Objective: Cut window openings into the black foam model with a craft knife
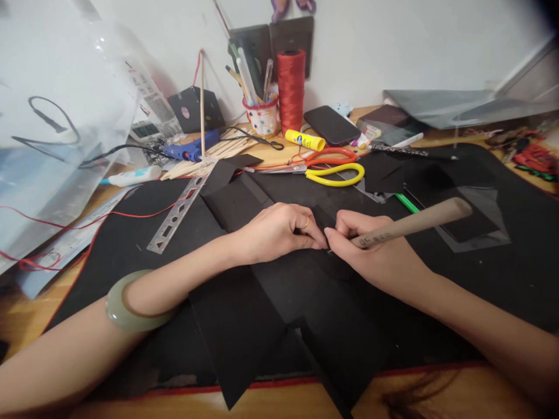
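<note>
Folded black card [305, 291] lies across the middle of the black mat, with flaps reaching past the mat's front edge. My left hand [283, 233], wearing a ring, rests on the card with its fingers pinched together at a small edge or fold. Close by on the right, my right hand [371, 244] is closed like a pen grip around a slim wooden-handled tool [423, 220] with dark writing on the handle. The handle slants up to the right. Its working tip is mostly hidden at my fingertips, almost touching the left fingers.
Beyond my hands lie yellow-and-orange-handled scissors [336, 174], a glue stick [304, 140] and a phone [332, 125]. A metal stencil ruler [177, 214] is on the left. A blue glue gun [192, 146], a pen cup [262, 115] and a red thread spool [291, 90] stand behind.
</note>
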A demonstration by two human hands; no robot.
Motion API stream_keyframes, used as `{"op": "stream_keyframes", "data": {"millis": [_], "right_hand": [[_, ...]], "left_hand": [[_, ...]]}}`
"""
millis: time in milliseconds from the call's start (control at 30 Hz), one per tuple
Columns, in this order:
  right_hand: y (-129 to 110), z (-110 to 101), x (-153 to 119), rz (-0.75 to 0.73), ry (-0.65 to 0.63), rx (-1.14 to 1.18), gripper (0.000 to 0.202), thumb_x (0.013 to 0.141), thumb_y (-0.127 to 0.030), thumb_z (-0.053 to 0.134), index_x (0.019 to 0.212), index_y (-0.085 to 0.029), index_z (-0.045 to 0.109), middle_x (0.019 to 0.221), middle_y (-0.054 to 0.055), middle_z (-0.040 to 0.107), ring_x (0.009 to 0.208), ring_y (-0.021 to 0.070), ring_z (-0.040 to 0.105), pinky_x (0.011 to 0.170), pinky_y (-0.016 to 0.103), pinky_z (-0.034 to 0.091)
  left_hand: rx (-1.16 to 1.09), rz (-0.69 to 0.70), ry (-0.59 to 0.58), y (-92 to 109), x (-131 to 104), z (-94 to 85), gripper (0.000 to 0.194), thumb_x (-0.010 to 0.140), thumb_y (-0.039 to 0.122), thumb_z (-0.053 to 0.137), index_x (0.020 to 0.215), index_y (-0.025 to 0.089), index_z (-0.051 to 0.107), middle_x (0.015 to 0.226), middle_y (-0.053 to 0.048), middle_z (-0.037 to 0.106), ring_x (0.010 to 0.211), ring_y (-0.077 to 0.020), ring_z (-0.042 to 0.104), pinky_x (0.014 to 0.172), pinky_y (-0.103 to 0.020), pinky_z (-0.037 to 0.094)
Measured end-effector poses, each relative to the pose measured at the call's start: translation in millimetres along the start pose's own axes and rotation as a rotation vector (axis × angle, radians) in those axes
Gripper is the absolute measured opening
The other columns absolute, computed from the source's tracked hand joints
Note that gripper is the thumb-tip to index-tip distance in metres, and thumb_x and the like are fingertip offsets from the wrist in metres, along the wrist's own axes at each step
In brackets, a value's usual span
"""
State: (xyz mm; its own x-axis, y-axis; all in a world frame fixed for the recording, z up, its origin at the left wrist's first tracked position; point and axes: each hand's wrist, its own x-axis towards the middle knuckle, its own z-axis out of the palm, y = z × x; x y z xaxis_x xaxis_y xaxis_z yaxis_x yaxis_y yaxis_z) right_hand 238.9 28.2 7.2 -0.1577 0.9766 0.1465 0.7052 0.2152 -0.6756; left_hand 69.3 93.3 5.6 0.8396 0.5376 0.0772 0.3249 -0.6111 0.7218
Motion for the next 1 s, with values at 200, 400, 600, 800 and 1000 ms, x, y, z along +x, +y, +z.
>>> {"op": "stream_keyframes", "data": {"millis": [200,400,600,800,1000], "right_hand": [[1.2,-1.2,0.2,-0.029,0.006,-0.006,0.029,0.073,-0.017,0.048,0.051,-0.019,0.031,0.045,-0.005,0.032,0.044,0.0058,0.029,0.04,0.021,0.024],[0.8,-1.6,-0.9,-0.023,0.015,-0.003,0.03,0.072,-0.017,0.049,0.05,-0.019,0.029,0.044,-0.005,0.032,0.043,0.006,0.028,0.039,0.022,0.023],[1.0,-2.8,-1.7,-0.02,0.012,-0.012,0.028,0.072,-0.016,0.048,0.05,-0.019,0.031,0.045,-0.005,0.035,0.043,0.0068,0.031,0.04,0.023,0.025],[3.7,-2.2,-2.6,-0.032,0.04,-0.039,0.03,0.072,-0.017,0.05,0.049,-0.019,0.031,0.043,-0.005,0.034,0.042,0.0068,0.031,0.04,0.023,0.025],[4.0,-3.4,-5.2,-0.033,0.043,-0.051,0.03,0.071,-0.017,0.05,0.048,-0.019,0.03,0.043,-0.005,0.034,0.041,0.0065,0.031,0.04,0.024,0.024]], "left_hand": [[-0.005,-0.017,-0.009,-0.9,-0.8,0.6,0.01,0.078,0.019,0.06,0.084,0.022,0.068,0.084,0.003,0.062,0.076,-0.0092,0.057,0.068,-0.017,0.042],[-0.007,-0.023,-0.001,-1.7,-0.8,1.2,0.011,0.078,0.018,0.06,0.083,0.023,0.068,0.084,0.004,0.062,0.075,-0.0089,0.058,0.067,-0.017,0.042],[-0.004,-0.021,-0.004,-1.5,-0.3,0.9,0.011,0.077,0.018,0.061,0.084,0.023,0.068,0.084,0.004,0.062,0.075,-0.0088,0.058,0.067,-0.017,0.042],[-0.007,-0.025,-0.003,-0.8,0.2,0.9,0.012,0.077,0.017,0.061,0.085,0.023,0.069,0.083,0.003,0.062,0.075,-0.009,0.058,0.067,-0.016,0.042],[-0.02,-0.026,-0.005,-1.1,-0.4,1.3,0.011,0.077,0.018,0.061,0.083,0.023,0.069,0.083,0.004,0.062,0.075,-0.0083,0.058,0.066,-0.016,0.042]]}}
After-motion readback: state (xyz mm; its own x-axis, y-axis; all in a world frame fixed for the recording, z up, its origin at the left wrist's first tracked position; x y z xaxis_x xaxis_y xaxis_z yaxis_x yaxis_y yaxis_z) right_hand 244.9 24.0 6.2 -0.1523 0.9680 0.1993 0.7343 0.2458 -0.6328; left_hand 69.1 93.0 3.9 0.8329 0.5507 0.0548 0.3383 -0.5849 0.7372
